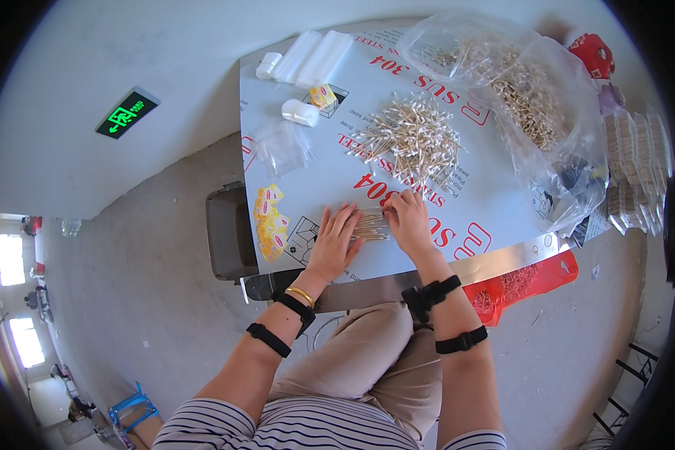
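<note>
A small row of cotton swabs (370,226) lies on the table near its front edge, between my two hands. My left hand (336,244) rests at the row's left end, its fingers stretched out and lying over the swabs. At the right end my right hand (409,223) is bent, its fingertips drawn together on the swab ends; part of its grip is hidden. Beyond the hands a loose heap of cotton swabs (420,142) spreads over the table. Left of my left hand lie several yellow printed cards (271,221), overlapping.
The table (330,165) carries clear plastic bags (281,148), white rolls (300,112) and plastic sleeves (324,58). A large clear bag of swabs (529,105) fills the far right, beside stacked packs (637,165). Below are a grey bin (229,232) and a red bag (521,283).
</note>
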The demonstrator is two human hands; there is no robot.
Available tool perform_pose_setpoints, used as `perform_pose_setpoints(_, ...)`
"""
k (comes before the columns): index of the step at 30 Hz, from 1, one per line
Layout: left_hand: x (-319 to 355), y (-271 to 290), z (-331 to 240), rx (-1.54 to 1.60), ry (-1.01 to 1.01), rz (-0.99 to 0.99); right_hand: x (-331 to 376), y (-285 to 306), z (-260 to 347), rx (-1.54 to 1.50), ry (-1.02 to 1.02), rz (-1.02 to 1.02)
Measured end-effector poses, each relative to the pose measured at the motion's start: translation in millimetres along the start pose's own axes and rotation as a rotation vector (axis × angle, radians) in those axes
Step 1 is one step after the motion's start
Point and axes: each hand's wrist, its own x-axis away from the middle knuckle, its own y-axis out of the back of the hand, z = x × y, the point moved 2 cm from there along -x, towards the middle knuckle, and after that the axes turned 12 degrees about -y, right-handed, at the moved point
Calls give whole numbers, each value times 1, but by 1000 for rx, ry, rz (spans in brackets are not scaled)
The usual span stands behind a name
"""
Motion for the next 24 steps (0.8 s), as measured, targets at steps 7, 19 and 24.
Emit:
perform_pose_setpoints(7,0,-1,1,-20,0,6,0,0,3,10,-7,21)
perform_pose_setpoints(19,0,0,1,18,-11,-23,-2,3,6,45,19,26)
perform_pose_setpoints(24,-1,1,-1,10,1,-4,-7,3,5,16,-20,25)
